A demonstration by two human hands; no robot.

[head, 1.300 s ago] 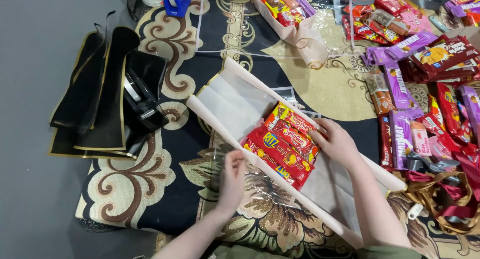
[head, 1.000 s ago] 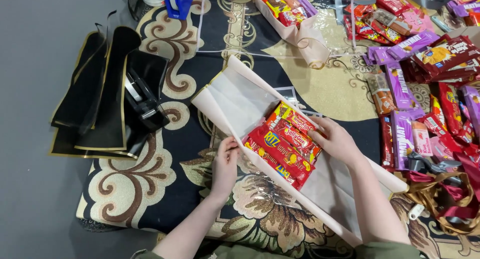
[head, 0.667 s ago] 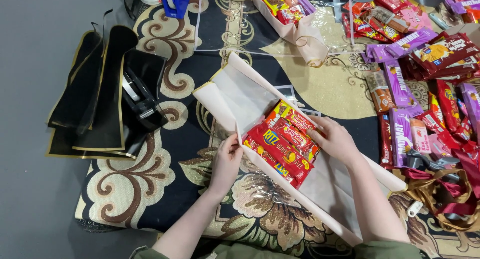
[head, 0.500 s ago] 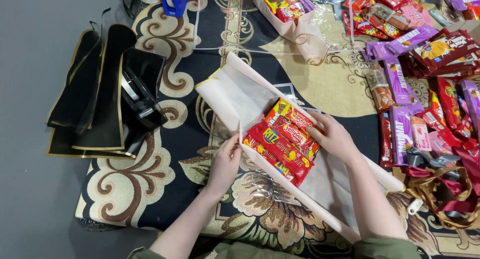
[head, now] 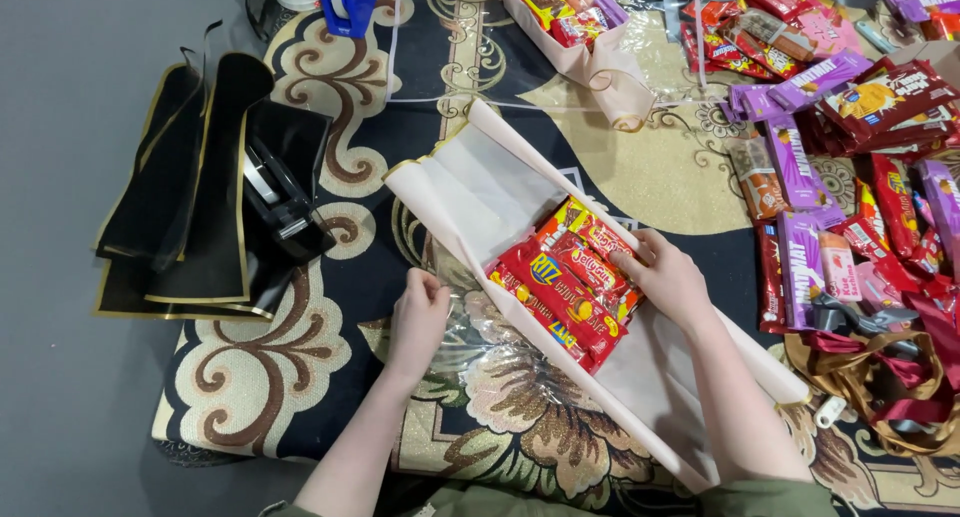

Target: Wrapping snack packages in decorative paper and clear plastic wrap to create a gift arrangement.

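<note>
A long cream wrapping sheet (head: 480, 182) lies diagonally on a patterned rug, its edges curled up into a trough. A stack of red and yellow snack packs (head: 565, 282) sits in its middle. My right hand (head: 665, 277) presses on the right side of the packs and the sheet's far edge. My left hand (head: 420, 312) pinches the near left edge of the sheet, with clear cellophane (head: 480, 342) under it.
Black gold-edged wrapping sheets (head: 190, 187) and a black tape dispenser (head: 285, 192) lie at left. Several purple and red snack packs (head: 850, 137) cover the right side. Another filled cream wrap (head: 580, 27) lies at top, and brown ribbon (head: 880, 377) at right.
My left hand slid up and left along the sheet's near edge, lifting it. The far end of the sheet curled up higher. My right hand stayed on the packs.
</note>
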